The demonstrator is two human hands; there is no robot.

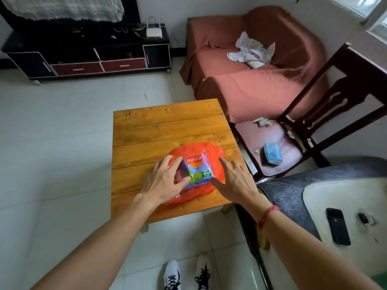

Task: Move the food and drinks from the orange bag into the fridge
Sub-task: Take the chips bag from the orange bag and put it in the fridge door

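Bag (pixel 194 148) near table (pixel 167 126) front edge; left hand (pixel 163 182), right hand (pixel 235 182) atop.

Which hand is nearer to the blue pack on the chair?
Right. The right hand touches the orange bag on the side facing the blue pack; the left hand, on the far side.

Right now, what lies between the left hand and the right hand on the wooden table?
A blue Lay's chip packet lies between the left hand and right hand, inside the open orange bag; the head view shows it.
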